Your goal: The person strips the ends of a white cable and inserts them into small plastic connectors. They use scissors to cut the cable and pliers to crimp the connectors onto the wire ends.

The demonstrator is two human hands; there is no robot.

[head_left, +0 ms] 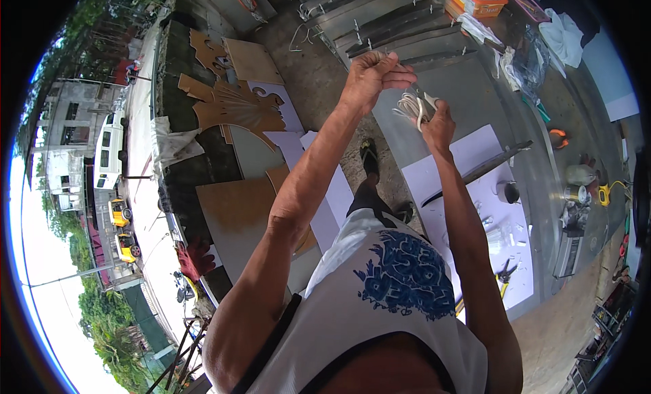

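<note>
Shirt (400,285) beside the table (471,89); over it, right hand (440,128) clutches coiled cord (411,106); left hand (374,76), thumb near forefinger, hold unclear.

Grey worktable (468,102), bare floor (315,79), dark wall (175,89), bright street (144,89), windowed building (78,116)

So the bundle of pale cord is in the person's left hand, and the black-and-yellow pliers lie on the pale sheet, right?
Not quite: the head view shows the bundle of pale cord in the right hand, not the left hand. The black-and-yellow pliers do lie on the pale sheet.
</note>
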